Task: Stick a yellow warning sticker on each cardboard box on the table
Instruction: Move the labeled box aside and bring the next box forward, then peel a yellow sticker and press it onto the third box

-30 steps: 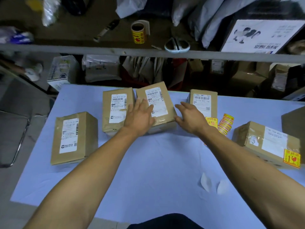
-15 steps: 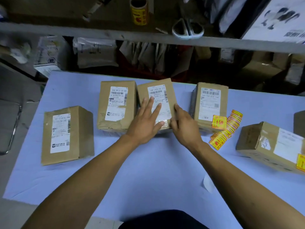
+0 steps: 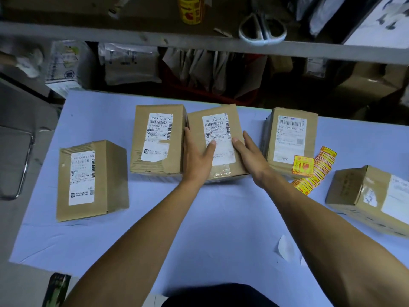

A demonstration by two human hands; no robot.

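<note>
Several cardboard boxes with white shipping labels lie on the light blue table [image 3: 199,229]. My left hand [image 3: 195,156] and my right hand [image 3: 250,156] grip the middle box [image 3: 218,120] by its two sides, thumbs on its label. A second box [image 3: 158,138] touches it on the left and a third box [image 3: 91,180] lies further left. To the right, a box [image 3: 290,138] carries a yellow warning sticker [image 3: 302,166] at its near corner. A strip of yellow stickers [image 3: 318,169] lies beside it. Another box [image 3: 367,196] sits at the far right.
Two white backing scraps [image 3: 284,247] lie on the table near my right forearm. A shelf behind holds a sticker roll [image 3: 190,9] and scissors [image 3: 262,29]. Parcels and bags fill the space under the shelf. A metal chair [image 3: 20,160] stands at the left.
My hands slid from the box's top to its two sides, and the middle box turned straighter. The camera tilted down and moved closer.
</note>
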